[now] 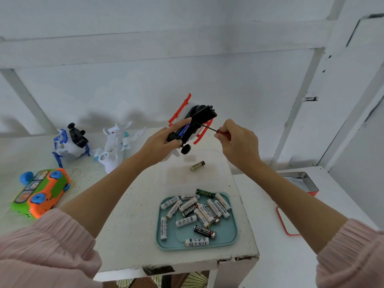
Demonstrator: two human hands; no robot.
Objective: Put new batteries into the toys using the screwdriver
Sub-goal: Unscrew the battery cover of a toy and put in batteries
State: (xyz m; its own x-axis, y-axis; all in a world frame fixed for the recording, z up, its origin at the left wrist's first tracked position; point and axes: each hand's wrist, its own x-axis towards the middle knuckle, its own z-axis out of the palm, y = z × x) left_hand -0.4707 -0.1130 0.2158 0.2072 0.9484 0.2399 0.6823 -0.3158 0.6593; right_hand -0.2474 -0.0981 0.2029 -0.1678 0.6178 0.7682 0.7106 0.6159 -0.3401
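Hands are up over the table (133, 225): left hand (160, 140) grips a toy (193, 125) (belly up), right hand (236, 140) pinches a screwdriver (209, 128) poking it. Batteries (197, 213) fill a tray (230, 231) below.

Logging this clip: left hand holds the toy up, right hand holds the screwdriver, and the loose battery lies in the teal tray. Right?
Not quite. The head view shows the loose battery in the clear tray beyond the teal tray. Left hand holds the toy; right hand holds the screwdriver.

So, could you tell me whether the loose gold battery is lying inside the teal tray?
No, the gold battery lies alone on the table beyond the teal tray.
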